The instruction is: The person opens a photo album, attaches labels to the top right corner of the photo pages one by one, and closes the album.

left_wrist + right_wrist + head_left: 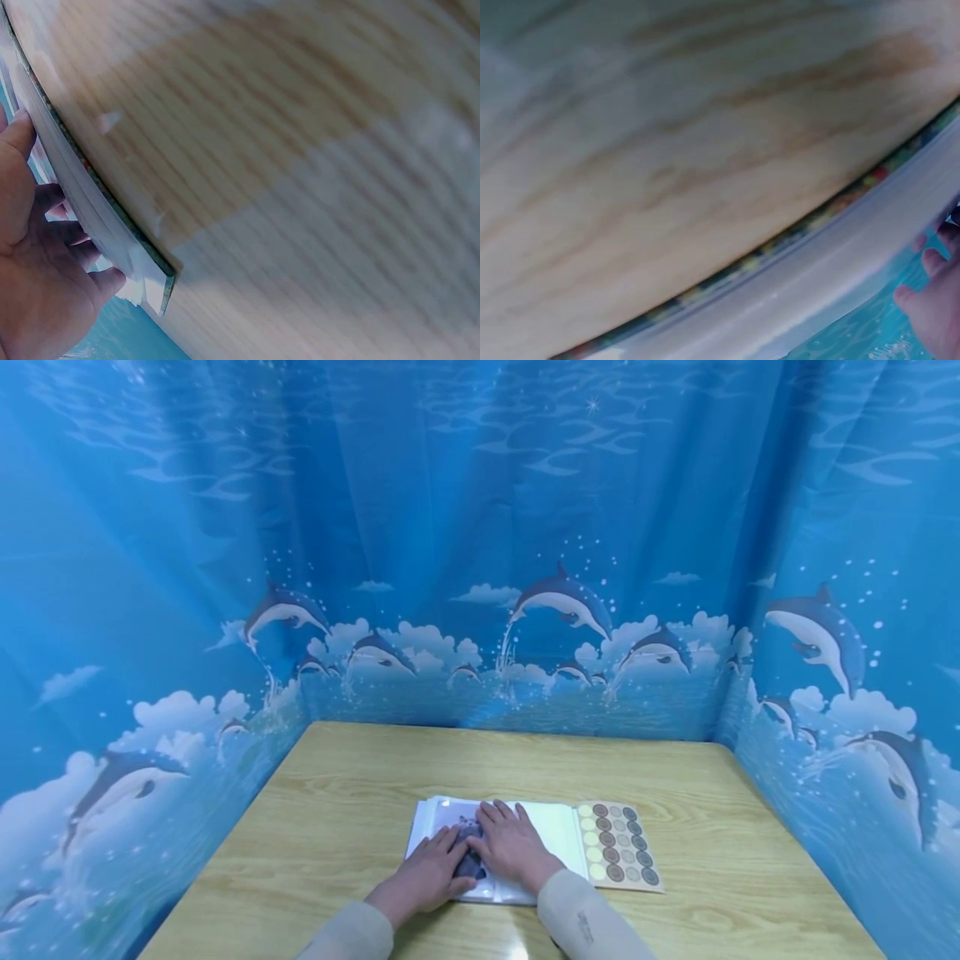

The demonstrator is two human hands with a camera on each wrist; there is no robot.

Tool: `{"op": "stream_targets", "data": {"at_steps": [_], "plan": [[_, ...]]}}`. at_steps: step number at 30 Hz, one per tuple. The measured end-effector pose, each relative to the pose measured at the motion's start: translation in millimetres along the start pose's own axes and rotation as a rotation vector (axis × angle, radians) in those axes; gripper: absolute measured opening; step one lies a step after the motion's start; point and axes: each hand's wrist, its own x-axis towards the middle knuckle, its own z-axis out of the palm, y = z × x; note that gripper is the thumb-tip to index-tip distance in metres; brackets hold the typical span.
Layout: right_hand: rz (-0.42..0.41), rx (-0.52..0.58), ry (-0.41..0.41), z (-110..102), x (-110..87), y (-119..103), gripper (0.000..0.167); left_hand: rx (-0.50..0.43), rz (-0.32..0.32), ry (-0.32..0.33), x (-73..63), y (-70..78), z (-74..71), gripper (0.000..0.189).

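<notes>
An open photo album (557,831) with white pages lies on the table, its left page bearing a dark grey picture (470,862). My left hand (431,872) rests on that page with fingers extended over the picture's left side. From the right, my right hand (510,843) lies across the middle of the album, fingertips at the picture's upper right. In the left wrist view the left hand (45,277) has its fingertips on the stacked pages (86,191). The right wrist view shows the album's thick edge (780,292) and part of the right hand (934,304).
A brown sheet of round stickers (624,847), in columns of cream, brown and dark grey, lies against the album's right side. The wood-grain table (360,777) is enclosed by blue dolphin-print curtains (450,527).
</notes>
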Motion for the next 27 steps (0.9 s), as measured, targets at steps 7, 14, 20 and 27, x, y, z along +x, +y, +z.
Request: {"op": "stream_targets", "data": {"at_steps": [7,14,20,27], "plan": [[-0.011,-0.003,-0.01,-5.3,-1.3,-3.6,0.061,0.007,0.018,0.026,-0.4,-0.8,1.7,0.07],[-0.001,0.047,0.004,-7.2,-5.8,-2.9,0.06,0.012,0.017,0.021,0.3,-0.9,1.4,0.07],[0.026,0.049,0.0,-9.0,-9.6,3.4,0.059,0.013,0.005,0.001,0.7,-0.1,-0.6,0.072],[0.024,0.056,-0.008,-8.5,-11.4,8.0,0.059,0.005,-0.001,0.0,0.6,0.3,-0.1,0.073]]}}
